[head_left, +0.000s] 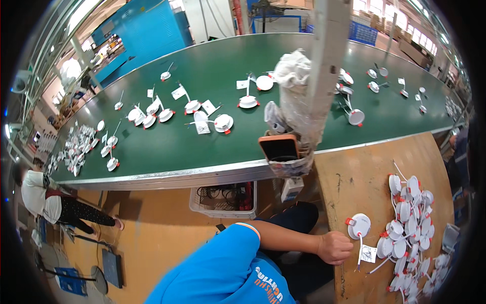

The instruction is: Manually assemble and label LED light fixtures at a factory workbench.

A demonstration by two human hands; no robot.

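Note:
My left hand [335, 248] is curled into a fist at the left edge of the wooden worktable [349, 172], and nothing shows in it. Just right of the knuckles lies a round white downlight [360, 225] with red-tipped clips. Its white cable runs toward me, with a printed white tag [368, 254] on it. Further right, a heap of similar white downlights [405, 223] covers part of the worktable, some overlapping, with their cables sticking out. My right hand is out of the picture.
Beyond the worktable runs a green conveyor belt [202, 147] with scattered downlights. A pale post [329, 61] holds an orange-cased phone [279, 148] in a wrapped pouch. A white crate [223, 210] stands below the belt. Another person [45, 197] stands at the far left.

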